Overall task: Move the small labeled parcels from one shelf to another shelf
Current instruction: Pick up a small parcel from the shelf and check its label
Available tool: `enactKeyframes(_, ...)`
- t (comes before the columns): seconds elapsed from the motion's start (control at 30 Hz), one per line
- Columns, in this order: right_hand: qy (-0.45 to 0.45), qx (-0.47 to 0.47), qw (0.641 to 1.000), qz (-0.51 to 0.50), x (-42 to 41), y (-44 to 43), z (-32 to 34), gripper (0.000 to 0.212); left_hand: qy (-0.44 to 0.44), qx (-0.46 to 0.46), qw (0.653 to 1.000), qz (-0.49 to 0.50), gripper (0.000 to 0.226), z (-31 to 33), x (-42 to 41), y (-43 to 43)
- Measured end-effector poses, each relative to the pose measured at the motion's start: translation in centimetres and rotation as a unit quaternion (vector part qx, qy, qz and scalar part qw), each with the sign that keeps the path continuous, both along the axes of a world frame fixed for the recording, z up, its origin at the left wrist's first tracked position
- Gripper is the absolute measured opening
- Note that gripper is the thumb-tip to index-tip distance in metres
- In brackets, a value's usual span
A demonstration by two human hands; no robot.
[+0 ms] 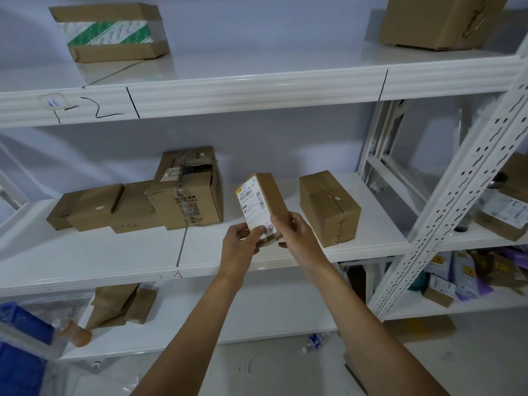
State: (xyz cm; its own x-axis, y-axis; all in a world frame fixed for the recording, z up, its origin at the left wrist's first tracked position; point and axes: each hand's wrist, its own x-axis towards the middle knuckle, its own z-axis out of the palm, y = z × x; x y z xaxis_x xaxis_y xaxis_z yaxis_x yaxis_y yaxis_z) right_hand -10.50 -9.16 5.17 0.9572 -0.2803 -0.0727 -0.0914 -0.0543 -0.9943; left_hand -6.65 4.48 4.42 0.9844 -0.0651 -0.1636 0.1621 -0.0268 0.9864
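A small brown parcel (264, 202) with a white barcode label on its front stands tilted above the front of the middle shelf (114, 261). Both hands hold it at its lower end. My left hand (241, 245) grips the bottom left corner, thumb on the label. My right hand (295, 232) clasps the bottom right side. Whether the parcel's base touches the shelf is hidden by my fingers.
On the middle shelf, a taped brown box (328, 207) stands right of the parcel and a cluster of boxes (137, 204) left of it. The top shelf (257, 87) carries a green-striped box (111, 32) and a large carton (440, 20). A neighbouring rack (497, 232) holds more parcels.
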Motion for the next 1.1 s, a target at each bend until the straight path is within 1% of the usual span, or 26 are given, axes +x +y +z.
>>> enactKeyframes(0.1, 0.005, -0.005, 1.000, -0.002, 0.1, 0.2, -0.5, 0.058, -0.020, 0.008, 1.000, 0.000, 0.042, 0.3, -0.2, -0.2)
enactKeyframes(0.17, 0.007, 0.018, 1.000, -0.023, 0.4, 0.2, -0.9, 0.056, -0.023, 0.006, 1.000, -0.001, 0.039, 0.5, -0.3, -0.2)
enactKeyframes(0.3, 0.035, 0.169, 0.984, -0.046, 0.6, -0.6, -1.1, 0.039, -0.002, -0.035, 0.999, 0.007, 0.025, 0.7, -0.4, 0.2)
enactKeyframes(0.4, 0.051, 0.234, 0.970, -0.049, 0.6, -1.1, -1.5, 0.021, 0.009, -0.040, 0.999, 0.012, 0.021, 0.4, -0.2, 0.6)
enactKeyframes(0.43, 0.052, 0.252, 0.965, -0.048, 0.6, -1.1, -1.6, 0.020, 0.011, -0.042, 0.999, 0.007, 0.020, 0.3, -0.2, 0.7)
enactKeyframes(0.53, 0.034, 0.298, 0.953, -0.039, 0.5, -1.1, -1.6, 0.032, 0.015, -0.040, 0.999, -0.028, 0.028, 0.2, -0.4, 0.8)
enactKeyframes(0.6, 0.014, 0.312, 0.950, -0.024, 0.3, -1.0, -1.5, 0.037, 0.011, -0.039, 0.998, -0.054, 0.031, 0.3, -0.6, 0.8)
enactKeyframes(0.77, -0.016, 0.344, 0.939, 0.012, 0.3, -1.2, -1.2, 0.036, 0.003, -0.046, 0.994, -0.100, 0.037, 0.3, -0.6, 0.8)
enactKeyframes(0.87, -0.024, 0.349, 0.937, 0.023, 0.3, -1.5, -1.1, 0.038, -0.005, -0.047, 0.992, -0.114, 0.038, 0.1, -0.4, 1.0)
enactKeyframes(0.97, -0.029, 0.331, 0.943, 0.031, 0.3, -1.7, -1.0, 0.034, -0.009, -0.044, 0.991, -0.123, 0.038, -0.1, -0.3, 1.1)
enactKeyframes(1.1, -0.030, 0.275, 0.961, 0.027, 0.1, -1.7, -0.9, 0.031, -0.008, -0.050, 0.991, -0.125, 0.037, -0.2, -0.1, 1.4)
